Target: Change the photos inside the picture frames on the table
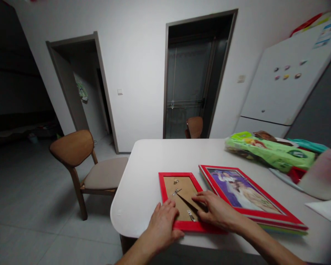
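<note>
Two hands: both flat on one red frame, none curled around anything.
Left hand: fingers spread and open, palm down, pressing the near left edge of the small red frame — fingertips on the brown backing board.
Right hand: fingers loosely extended, not gripping, tips on the backing board just beside the black stand leg.
Small red frame: face down on the white table, near edge, under both sets of fingertips; metal clips just beyond the fingertips.
Large red frame: face up, photo showing, just right of the right fingers — touching or overlapping the small frame's right side, cannot tell which.
Green package: well beyond the right fingers, far right.
Wooden chair: off the table, well left of the left fingers.
</note>
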The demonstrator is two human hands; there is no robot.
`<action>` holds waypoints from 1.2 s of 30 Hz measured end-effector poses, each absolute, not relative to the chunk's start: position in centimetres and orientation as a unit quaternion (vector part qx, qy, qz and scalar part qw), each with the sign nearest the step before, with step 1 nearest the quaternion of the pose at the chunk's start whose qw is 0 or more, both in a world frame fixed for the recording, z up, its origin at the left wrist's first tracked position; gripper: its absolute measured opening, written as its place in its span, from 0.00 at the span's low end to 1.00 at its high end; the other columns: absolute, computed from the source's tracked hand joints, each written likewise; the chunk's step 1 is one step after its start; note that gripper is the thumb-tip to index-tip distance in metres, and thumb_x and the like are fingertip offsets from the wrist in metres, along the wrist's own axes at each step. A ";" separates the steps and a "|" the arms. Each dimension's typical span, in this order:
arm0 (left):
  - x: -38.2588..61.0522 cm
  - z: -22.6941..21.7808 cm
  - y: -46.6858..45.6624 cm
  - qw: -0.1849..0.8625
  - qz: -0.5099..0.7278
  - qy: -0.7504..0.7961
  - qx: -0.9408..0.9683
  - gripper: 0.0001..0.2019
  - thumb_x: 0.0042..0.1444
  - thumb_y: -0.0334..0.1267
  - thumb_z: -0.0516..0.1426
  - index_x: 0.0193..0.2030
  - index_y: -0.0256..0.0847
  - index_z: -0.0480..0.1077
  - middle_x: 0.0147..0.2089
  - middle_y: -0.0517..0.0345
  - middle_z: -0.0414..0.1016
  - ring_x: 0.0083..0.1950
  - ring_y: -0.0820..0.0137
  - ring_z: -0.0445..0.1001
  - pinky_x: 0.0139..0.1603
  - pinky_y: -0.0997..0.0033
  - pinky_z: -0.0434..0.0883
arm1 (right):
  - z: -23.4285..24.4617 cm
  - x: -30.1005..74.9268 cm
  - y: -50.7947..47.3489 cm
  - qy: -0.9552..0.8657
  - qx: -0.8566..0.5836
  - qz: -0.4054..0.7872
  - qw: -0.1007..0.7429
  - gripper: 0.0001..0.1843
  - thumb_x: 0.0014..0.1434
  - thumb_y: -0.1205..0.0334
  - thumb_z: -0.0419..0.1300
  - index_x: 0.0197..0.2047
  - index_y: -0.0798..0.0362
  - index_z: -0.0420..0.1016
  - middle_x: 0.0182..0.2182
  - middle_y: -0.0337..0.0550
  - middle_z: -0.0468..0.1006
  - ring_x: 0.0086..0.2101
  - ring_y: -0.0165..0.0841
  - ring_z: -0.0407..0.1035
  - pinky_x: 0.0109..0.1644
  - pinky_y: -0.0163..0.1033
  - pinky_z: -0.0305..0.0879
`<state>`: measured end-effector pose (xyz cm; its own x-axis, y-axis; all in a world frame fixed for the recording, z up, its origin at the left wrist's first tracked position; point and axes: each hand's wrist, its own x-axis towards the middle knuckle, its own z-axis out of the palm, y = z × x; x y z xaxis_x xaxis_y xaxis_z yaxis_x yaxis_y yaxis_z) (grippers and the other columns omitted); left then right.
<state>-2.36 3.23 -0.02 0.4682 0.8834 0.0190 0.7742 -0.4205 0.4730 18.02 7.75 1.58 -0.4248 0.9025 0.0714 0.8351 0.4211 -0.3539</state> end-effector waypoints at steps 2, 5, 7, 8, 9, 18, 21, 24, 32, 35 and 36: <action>-3.2 0.6 3.4 0.192 0.122 0.495 0.839 0.15 0.47 0.37 0.54 0.44 0.42 0.62 0.57 0.54 0.57 0.59 0.66 0.51 0.58 0.57 0.46 | 1.1 17.3 7.9 -0.833 -0.524 0.116 0.133 0.22 0.42 0.66 0.51 0.43 0.54 0.71 0.44 0.50 0.70 0.44 0.38 0.62 0.47 0.38 0.55; -3.9 0.8 3.7 0.176 0.111 0.508 0.836 0.14 0.46 0.34 0.53 0.42 0.41 0.62 0.56 0.54 0.58 0.59 0.66 0.51 0.58 0.57 0.46 | 0.4 16.1 7.8 -0.832 -0.529 0.078 0.148 0.22 0.44 0.65 0.51 0.44 0.55 0.70 0.44 0.50 0.70 0.43 0.38 0.61 0.47 0.39 0.55; -3.8 0.4 3.8 0.167 0.124 0.519 0.829 0.16 0.45 0.36 0.54 0.43 0.40 0.62 0.57 0.52 0.57 0.59 0.64 0.51 0.58 0.57 0.46 | 0.1 15.4 7.6 -0.832 -0.529 0.061 0.154 0.20 0.46 0.63 0.51 0.44 0.54 0.70 0.43 0.50 0.70 0.42 0.39 0.61 0.46 0.40 0.55; -3.7 0.0 3.9 0.161 0.136 0.523 0.826 0.17 0.44 0.38 0.55 0.43 0.39 0.62 0.57 0.52 0.56 0.59 0.63 0.51 0.58 0.57 0.46 | 0.0 15.1 7.6 -0.834 -0.527 0.058 0.154 0.20 0.47 0.61 0.50 0.44 0.54 0.70 0.43 0.50 0.70 0.42 0.38 0.61 0.45 0.39 0.55; -3.7 -0.3 4.0 0.157 0.149 0.526 0.822 0.17 0.44 0.39 0.56 0.43 0.39 0.62 0.57 0.51 0.56 0.59 0.63 0.51 0.58 0.57 0.46 | 0.0 15.0 7.6 -0.836 -0.524 0.056 0.154 0.19 0.48 0.60 0.50 0.44 0.54 0.70 0.42 0.50 0.70 0.42 0.38 0.61 0.45 0.39 0.55; -4.2 -0.6 4.2 0.151 0.158 0.516 0.828 0.24 0.45 0.40 0.54 0.50 0.36 0.59 0.56 0.49 0.59 0.57 0.63 0.55 0.58 0.60 0.47 | -1.1 16.1 10.3 -0.800 -0.575 0.035 0.168 0.18 0.55 0.61 0.44 0.39 0.56 0.73 0.40 0.50 0.69 0.40 0.35 0.62 0.46 0.37 0.54; -4.3 -0.3 4.2 0.149 0.159 0.510 0.832 0.26 0.45 0.40 0.54 0.52 0.34 0.57 0.56 0.48 0.59 0.57 0.63 0.55 0.58 0.61 0.47 | -1.5 16.0 10.9 -0.797 -0.580 0.034 0.165 0.18 0.54 0.63 0.45 0.37 0.55 0.74 0.38 0.49 0.69 0.39 0.34 0.62 0.45 0.35 0.55; -4.3 -0.2 4.2 0.148 0.159 0.507 0.834 0.27 0.45 0.40 0.54 0.53 0.33 0.56 0.55 0.47 0.59 0.56 0.63 0.55 0.58 0.62 0.48 | -1.4 15.8 11.5 -0.796 -0.580 0.034 0.169 0.17 0.53 0.63 0.46 0.36 0.54 0.75 0.34 0.47 0.69 0.37 0.33 0.63 0.42 0.34 0.56; -4.2 -0.2 4.0 0.148 0.158 0.517 0.828 0.25 0.46 0.40 0.53 0.51 0.34 0.58 0.56 0.49 0.58 0.57 0.64 0.54 0.58 0.63 0.49 | -1.5 16.0 12.0 -0.799 -0.570 0.043 0.187 0.16 0.52 0.63 0.47 0.33 0.55 0.76 0.34 0.47 0.69 0.36 0.32 0.63 0.42 0.33 0.56; -4.2 -0.2 3.9 0.160 0.160 0.519 0.824 0.25 0.46 0.40 0.53 0.52 0.35 0.57 0.56 0.50 0.58 0.57 0.65 0.54 0.58 0.64 0.49 | -2.0 16.5 12.0 -0.802 -0.561 0.053 0.198 0.17 0.52 0.64 0.46 0.34 0.56 0.75 0.36 0.47 0.68 0.36 0.31 0.64 0.42 0.33 0.56; -4.3 -0.2 3.8 0.163 0.159 0.519 0.824 0.25 0.46 0.40 0.53 0.52 0.35 0.57 0.57 0.50 0.58 0.57 0.65 0.54 0.58 0.64 0.49 | -2.1 16.6 12.1 -0.798 -0.566 0.055 0.200 0.17 0.52 0.64 0.46 0.34 0.56 0.75 0.36 0.48 0.68 0.35 0.31 0.64 0.42 0.33 0.57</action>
<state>-4.26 3.84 -0.17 0.4108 0.9070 0.0925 0.8035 -0.4080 0.4336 16.55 12.08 -2.06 -0.2797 0.9249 0.2575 0.8807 0.3540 -0.3147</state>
